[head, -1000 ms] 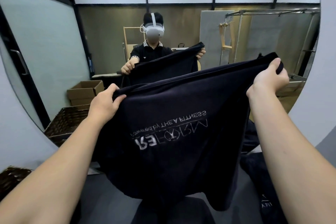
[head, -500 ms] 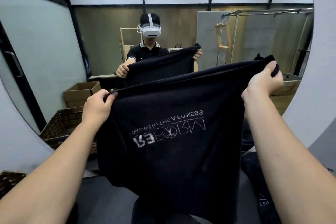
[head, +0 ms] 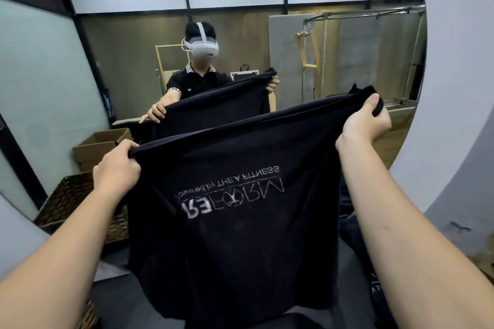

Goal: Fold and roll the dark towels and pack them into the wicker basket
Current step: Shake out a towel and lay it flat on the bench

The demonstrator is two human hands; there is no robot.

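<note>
Both arms are stretched forward and upward, elbows nearly straight; the left hand (head: 116,172) is held lower and nearer, the right hand (head: 366,121) higher and further out. The left hand's fingers are curled over the top left corner of the dark towel (head: 235,195), the hem bunched inside the fist; the right hand is closed on the top right corner, thumb laid along the hem, a small tab of cloth poking out past the knuckles. The towel is held spread between the two fists — its top edge is drawn taut and runs left to right, climbing toward the right; the rest hangs straight down from that edge as a broad flat sheet. White lettering across the middle is seen upside down. More dark cloth (head: 374,262) is lying low on the right, behind the right forearm, with a scrap of lettering showing. The wicker basket (head: 69,200) is set low at the left, beside and behind the left forearm; a cardboard box (head: 99,145) is seen beyond it in the round mirror (head: 411,125) — the person and the towel are reflected there too.
</note>
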